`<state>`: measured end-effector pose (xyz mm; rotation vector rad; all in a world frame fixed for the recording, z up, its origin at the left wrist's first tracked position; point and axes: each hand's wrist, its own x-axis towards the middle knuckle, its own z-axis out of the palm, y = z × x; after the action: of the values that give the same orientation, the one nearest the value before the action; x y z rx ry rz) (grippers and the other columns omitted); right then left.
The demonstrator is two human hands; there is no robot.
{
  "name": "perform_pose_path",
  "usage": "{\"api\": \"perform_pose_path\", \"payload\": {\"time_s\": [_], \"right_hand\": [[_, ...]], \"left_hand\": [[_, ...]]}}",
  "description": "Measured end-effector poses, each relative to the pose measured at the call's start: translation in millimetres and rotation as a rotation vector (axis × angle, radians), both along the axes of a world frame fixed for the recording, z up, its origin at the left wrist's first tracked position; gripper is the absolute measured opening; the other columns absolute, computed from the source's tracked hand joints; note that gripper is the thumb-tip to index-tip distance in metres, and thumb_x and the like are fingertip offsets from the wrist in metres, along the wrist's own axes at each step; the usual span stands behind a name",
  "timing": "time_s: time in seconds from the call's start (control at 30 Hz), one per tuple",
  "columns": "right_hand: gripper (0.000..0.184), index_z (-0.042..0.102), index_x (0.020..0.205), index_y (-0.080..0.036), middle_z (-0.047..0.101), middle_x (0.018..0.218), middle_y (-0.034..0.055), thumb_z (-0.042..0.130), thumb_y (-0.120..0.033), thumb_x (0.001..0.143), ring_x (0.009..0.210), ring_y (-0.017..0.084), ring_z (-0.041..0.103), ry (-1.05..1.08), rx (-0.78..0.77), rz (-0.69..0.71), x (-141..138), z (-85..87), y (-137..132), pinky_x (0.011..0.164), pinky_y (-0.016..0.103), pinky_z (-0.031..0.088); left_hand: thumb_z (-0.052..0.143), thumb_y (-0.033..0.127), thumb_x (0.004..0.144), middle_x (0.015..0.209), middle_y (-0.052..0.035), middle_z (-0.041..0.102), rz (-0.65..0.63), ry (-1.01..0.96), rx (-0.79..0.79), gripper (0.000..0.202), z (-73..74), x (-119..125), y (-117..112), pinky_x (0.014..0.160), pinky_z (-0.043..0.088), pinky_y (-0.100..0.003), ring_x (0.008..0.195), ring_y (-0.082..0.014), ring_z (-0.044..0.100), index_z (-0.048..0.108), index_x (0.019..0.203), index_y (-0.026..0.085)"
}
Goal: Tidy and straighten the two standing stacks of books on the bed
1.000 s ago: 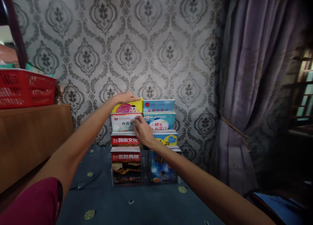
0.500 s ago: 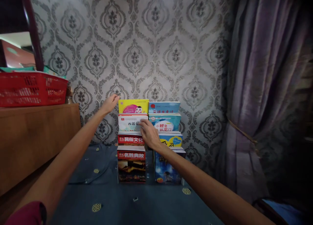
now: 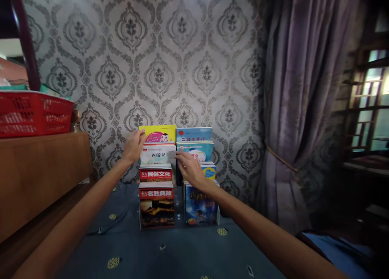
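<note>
Dim room (window (image 3: 369, 109) glows), edges warped, dark.

We face a wall of grey damask wallpaper (image 3: 158, 48), our landmark here. Below it lies dark blue carpet (image 3: 182, 250) dotted with small pale medallions. Left of the wallpaper stands a brown wooden cabinet (image 3: 39, 177), and a red plastic basket (image 3: 33, 113) rests on its top. Right of the wallpaper hangs a purple curtain (image 3: 304, 88), gathered by a tie-back. Further right, a wood-framed window (image 3: 369, 101) gives dim daylight; that corner is dark.
</note>
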<state>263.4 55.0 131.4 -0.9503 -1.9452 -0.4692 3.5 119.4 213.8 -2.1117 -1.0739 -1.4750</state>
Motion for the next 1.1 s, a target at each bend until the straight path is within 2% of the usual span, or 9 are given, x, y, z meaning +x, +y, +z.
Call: {"api": "perform_pose_path", "payload": {"time_s": [0.13, 0.27, 0.37, 0.5, 0.63, 0.73, 0.93, 1.0, 1.1], "right_hand": [[0.038, 0.067, 0.123, -0.02, 0.06, 0.135, 0.0153, 0.046, -0.017, 0.091, 0.129, 0.031, 0.053, 0.226, 0.128, -0.192, 50, 14.2, -3, 0.11, 0.056, 0.043], [0.048, 0.055, 0.135, -0.012, 0.052, 0.143, 0.0208, 0.049, -0.026, 0.089, 0.136, 0.034, 0.044, 0.412, 0.159, -0.36, 94, 24.0, 8, 0.114, 0.057, 0.036], [0.053, 0.053, 0.137, -0.011, 0.056, 0.139, 0.0209, 0.049, -0.034, 0.09, 0.132, 0.032, 0.049, 0.461, 0.037, -0.323, 111, 25.5, 19, 0.113, 0.052, 0.04], [0.055, 0.054, 0.135, -0.011, 0.065, 0.126, 0.0177, 0.048, -0.044, 0.091, 0.114, 0.03, 0.061, 0.505, -0.162, -0.211, 116, 25.0, 29, 0.102, 0.047, 0.048], [0.055, 0.054, 0.135, -0.014, 0.071, 0.107, 0.0112, 0.051, -0.045, 0.091, 0.094, 0.026, 0.064, 0.598, -0.217, -0.183, 117, 24.9, 39, 0.092, 0.042, 0.052], [0.047, 0.06, 0.125, -0.017, 0.072, 0.101, 0.0078, 0.052, -0.046, 0.09, 0.093, 0.023, 0.065, 0.689, -0.248, -0.138, 119, 23.7, 46, 0.089, 0.038, 0.052], [0.045, 0.064, 0.113, -0.016, 0.072, 0.107, 0.0109, 0.055, -0.05, 0.086, 0.098, 0.025, 0.065, 0.759, -0.267, -0.111, 121, 24.8, 47, 0.092, 0.041, 0.051], [0.044, 0.065, 0.113, -0.017, 0.072, 0.11, 0.0109, 0.057, -0.05, 0.085, 0.102, 0.025, 0.065, 0.781, -0.248, -0.095, 121, 30.2, 48, 0.096, 0.042, 0.049], [0.041, 0.065, 0.112, -0.017, 0.072, 0.113, 0.0104, 0.058, -0.047, 0.085, 0.107, 0.025, 0.064, 0.818, -0.24, -0.06, 122, 43.8, 53, 0.101, 0.042, 0.047]], "left_hand": [[0.041, 0.03, 0.101, 0.114, -0.0096, 0.069, -0.098, 0.263, 0.05, 0.026, -2.6, 42, -11, 0.105, 0.044, -0.041, 0.113, -0.0253, 0.059, 0.064, 0.11, 0.021], [0.042, 0.029, 0.102, 0.116, -0.0098, 0.069, -0.081, 0.416, 0.085, 0.026, -6.6, 82, -11, 0.103, 0.044, -0.041, 0.114, -0.0256, 0.058, 0.063, 0.115, 0.02], [0.046, 0.031, 0.102, 0.119, -0.0126, 0.068, -0.029, 0.529, 0.102, 0.026, -7.4, 106, -12, 0.1, 0.044, -0.042, 0.115, -0.0273, 0.057, 0.062, 0.117, 0.017], [0.048, 0.029, 0.101, 0.118, -0.0158, 0.066, 0.068, 0.685, 0.096, 0.026, -2.6, 127, -17, 0.096, 0.044, -0.043, 0.113, -0.0296, 0.058, 0.062, 0.117, 0.014], [0.047, 0.026, 0.1, 0.117, -0.0152, 0.066, 0.144, 0.758, 0.069, 0.024, 6.4, 138, -14, 0.091, 0.046, -0.04, 0.108, -0.0282, 0.061, 0.064, 0.113, 0.015], [0.048, 0.025, 0.099, 0.112, -0.014, 0.067, 0.148, 0.765, 0.054, 0.022, 10.8, 142, -9, 0.089, 0.048, -0.038, 0.104, -0.0269, 0.063, 0.067, 0.107, 0.016], [0.05, 0.027, 0.098, 0.108, -0.0119, 0.068, 0.114, 0.766, 0.103, 0.021, 14.5, 138, -12, 0.086, 0.048, -0.038, 0.103, -0.0267, 0.063, 0.068, 0.102, 0.018], [0.049, 0.028, 0.099, 0.11, -0.012, 0.067, 0.12, 0.703, 0.162, 0.021, 21.5, 137, -15, 0.089, 0.047, -0.039, 0.105, -0.0275, 0.061, 0.067, 0.104, 0.018], [0.048, 0.029, 0.099, 0.116, -0.0149, 0.066, 0.142, 0.562, 0.238, 0.023, 39.6, 140, -16, 0.092, 0.045, -0.042, 0.11, -0.0299, 0.058, 0.064, 0.111, 0.017]]}}
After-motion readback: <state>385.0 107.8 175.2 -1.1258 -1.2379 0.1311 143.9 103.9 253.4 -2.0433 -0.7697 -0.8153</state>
